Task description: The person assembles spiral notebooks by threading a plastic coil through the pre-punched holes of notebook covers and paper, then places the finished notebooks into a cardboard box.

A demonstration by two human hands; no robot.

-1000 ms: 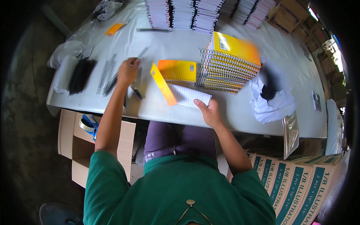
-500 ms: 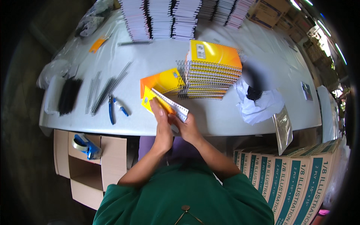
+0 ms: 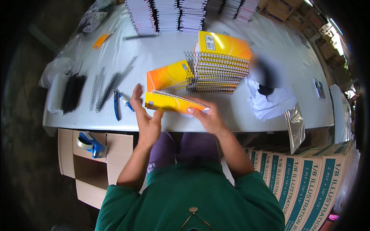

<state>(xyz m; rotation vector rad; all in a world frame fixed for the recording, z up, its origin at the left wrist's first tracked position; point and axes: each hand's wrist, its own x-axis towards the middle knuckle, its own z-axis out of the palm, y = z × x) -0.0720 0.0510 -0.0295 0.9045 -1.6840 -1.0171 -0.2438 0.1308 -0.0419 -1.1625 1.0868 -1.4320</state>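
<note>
A small yellow-and-orange notebook [image 3: 173,103], with a row of punched holes along its edge, is held level near the table's front edge. My right hand [image 3: 212,120] grips its right end, thumb on the cover and fingers behind. My left hand [image 3: 145,122] is at the left end with fingers outstretched, the thumb close to the lower edge; whether it touches is unclear. Just behind lies another yellow-and-orange notebook [image 3: 165,76]. To its right rises a stack of similar notebooks [image 3: 222,69] with dark wire coils along their edges.
Loose wire coils [image 3: 115,84], blue pliers [image 3: 116,106] and a black coil bundle [image 3: 73,92] lie left. Tall paper stacks [image 3: 167,15] stand at the back. Crumpled paper [image 3: 269,104] is at right. An open carton [image 3: 90,190] with a tape dispenser [image 3: 92,145] sits below left; boxes [image 3: 308,184] below right.
The notebook has turned from a slant to nearly level, its cover now facing up. My left hand has come off its face and spread leftward; my right hand has moved right with its end.
</note>
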